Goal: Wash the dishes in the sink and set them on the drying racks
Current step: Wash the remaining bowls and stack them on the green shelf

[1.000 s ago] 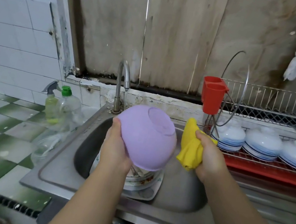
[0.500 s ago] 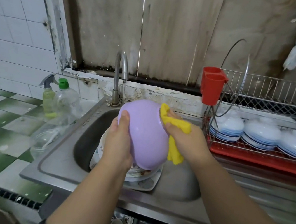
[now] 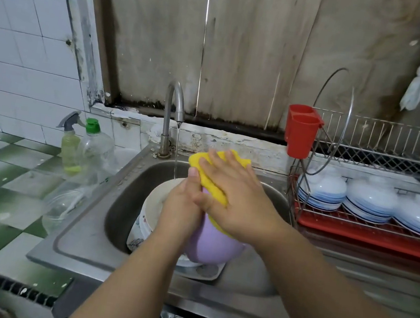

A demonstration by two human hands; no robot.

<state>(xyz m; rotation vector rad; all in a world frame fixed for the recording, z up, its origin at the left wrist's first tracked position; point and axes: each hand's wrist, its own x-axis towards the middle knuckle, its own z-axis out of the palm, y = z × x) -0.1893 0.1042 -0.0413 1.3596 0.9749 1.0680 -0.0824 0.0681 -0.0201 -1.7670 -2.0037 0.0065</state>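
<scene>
A lilac plastic bowl point(image 3: 212, 247) is held over the steel sink point(image 3: 99, 224), above a stack of dirty dishes point(image 3: 150, 212). My left hand point(image 3: 182, 206) grips the bowl's left side, thumb up. My right hand point(image 3: 234, 204) lies flat on a yellow cloth point(image 3: 211, 175), pressing it against the bowl's top; most of the bowl is hidden behind both hands. A thin stream of water runs from the tap point(image 3: 172, 114) just left of the cloth. The wire drying rack point(image 3: 383, 169) stands to the right, with several white-and-blue bowls point(image 3: 370, 200) upside down on its lower shelf.
A spray bottle point(image 3: 69, 147) and a clear bottle with a green cap point(image 3: 94, 151) stand on the green-checked counter left of the sink. A clear container point(image 3: 60, 209) lies beside them. A red cutlery cup point(image 3: 301, 130) hangs on the rack's left end.
My right hand brought the yellow cloth from the right of the bowl onto its top and now covers it. The bowl has dropped lower into the sink.
</scene>
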